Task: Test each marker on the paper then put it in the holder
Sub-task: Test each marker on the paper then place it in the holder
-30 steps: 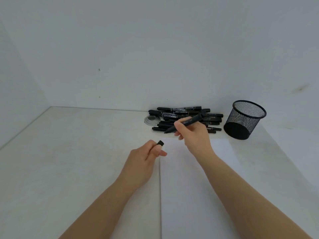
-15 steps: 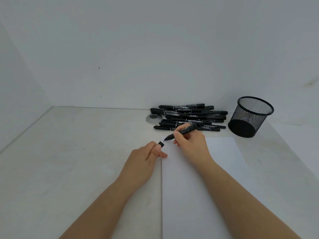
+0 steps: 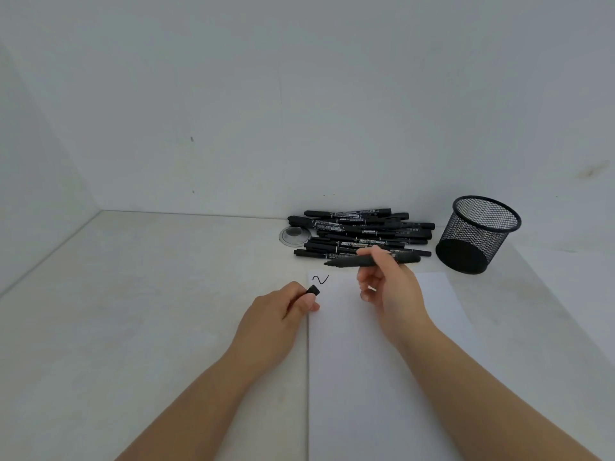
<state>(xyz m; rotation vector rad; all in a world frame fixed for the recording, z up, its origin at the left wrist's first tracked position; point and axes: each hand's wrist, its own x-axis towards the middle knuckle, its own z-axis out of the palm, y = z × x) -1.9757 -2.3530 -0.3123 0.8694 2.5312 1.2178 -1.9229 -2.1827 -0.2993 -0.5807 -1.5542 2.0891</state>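
My right hand (image 3: pixel 391 287) pinches an uncapped black marker (image 3: pixel 352 261), held level above the far edge of the white paper (image 3: pixel 382 361), its tip pointing left. A small black squiggle (image 3: pixel 320 279) marks the paper's far left corner. My left hand (image 3: pixel 283 319) rests at the paper's left edge and pinches the marker's black cap (image 3: pixel 313 290). A pile of several black markers (image 3: pixel 359 232) lies by the wall. The black mesh holder (image 3: pixel 477 232) stands to the right of the pile, with nothing visible inside it.
A small round clear disc (image 3: pixel 293 234) lies at the left end of the marker pile. The pale tabletop meets white walls at the back and at the left.
My right hand drew the squiggle on the paper's far left corner, then lifted the marker and turned it level. My left hand stayed at the paper's edge with the cap.
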